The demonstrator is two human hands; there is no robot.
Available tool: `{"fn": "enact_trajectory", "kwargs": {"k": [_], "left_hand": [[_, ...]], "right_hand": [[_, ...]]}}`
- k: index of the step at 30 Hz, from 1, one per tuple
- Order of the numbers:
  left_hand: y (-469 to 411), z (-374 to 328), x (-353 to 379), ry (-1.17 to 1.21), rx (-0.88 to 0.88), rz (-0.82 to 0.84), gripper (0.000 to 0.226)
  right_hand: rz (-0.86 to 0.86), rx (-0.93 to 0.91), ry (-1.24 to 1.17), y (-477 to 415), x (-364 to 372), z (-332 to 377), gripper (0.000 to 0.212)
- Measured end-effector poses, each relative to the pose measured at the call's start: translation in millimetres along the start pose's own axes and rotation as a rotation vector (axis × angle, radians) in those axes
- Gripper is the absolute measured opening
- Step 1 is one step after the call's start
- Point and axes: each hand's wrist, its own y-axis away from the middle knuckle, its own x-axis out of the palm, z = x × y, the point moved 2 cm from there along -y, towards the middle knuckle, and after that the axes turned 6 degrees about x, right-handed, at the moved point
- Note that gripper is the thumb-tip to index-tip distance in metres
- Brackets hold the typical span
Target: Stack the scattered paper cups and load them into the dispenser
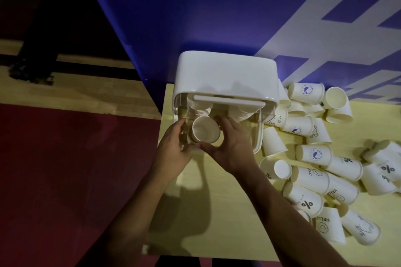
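So both hands are at the clear front of the white plastic cup dispenser (225, 73), which sits at the back left of the pale yellow worktop (227, 201). The right hand (233, 147) has its fingers (221, 121) and thumb wrapped round a plain white paper cup (205, 130), mouth up. The left hand (172, 145) is curled just beside it, and I can't tell if it's gripping. The scattered white printed paper cups (312, 154) are piled to the right.

The pale wooden table (227, 212) carried a white dispenser (225, 76) at its far left corner. Loose paper cups (312, 180) (most lying on their sides, several printed with logos) were heaped across its right half, the nearest ones just beside the dispenser.
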Motion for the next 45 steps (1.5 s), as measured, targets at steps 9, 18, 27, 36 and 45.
{"fn": "enact_trajectory", "kwargs": {"k": [9, 18, 27, 36, 45], "left_hand": [[-10, 1, 5, -0.089, 0.053, 0.016, 0.041], [-9, -2, 5, -0.134, 0.099, -0.002, 0.042], [20, -100, 37, -0.091, 0.404, 0.045, 0.035], [-2, -214, 181, -0.186, 0.643, 0.331, 0.041], [-36, -283, 341, -0.328, 0.608, 0.416, 0.047]], "right_hand": [[0.171, 0.139, -0.066, -2, 28, -13, 0.078], [0.187, 0.178, -0.101, 3, 25, -12, 0.088], [0.061, 0.183, -0.135, 47, -68, -38, 0.054], [-0.248, 0.443, -0.213, 104, -204, -147, 0.03], [-0.319, 0.526, -0.22, 120, -301, -297, 0.025]]}}
